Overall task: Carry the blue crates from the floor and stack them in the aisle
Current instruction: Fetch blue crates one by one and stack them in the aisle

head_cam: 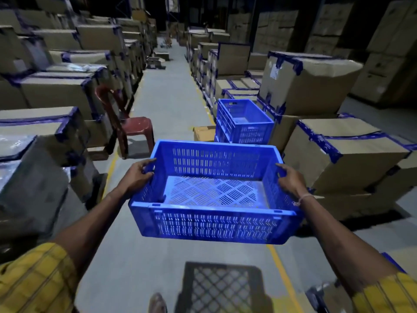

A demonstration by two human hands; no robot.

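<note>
Taped cardboard boxes (311,84) line both sides of a grey aisle floor (167,105), with a red plastic chair (128,123) at the left edge. A stack of blue crates (243,122) stands ahead on the right side of the aisle. Nearer, an empty blue crate (214,195) is held off the floor, the left hand (137,175) and right hand (291,179) each curled around an end rim.

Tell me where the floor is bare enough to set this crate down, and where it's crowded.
Bare aisle floor runs between the red chair and the stacked blue crates. Cardboard boxes crowd both sides; a small carton sits beside the stack. Both hands, left hand and right hand, grip the carried crate.
</note>
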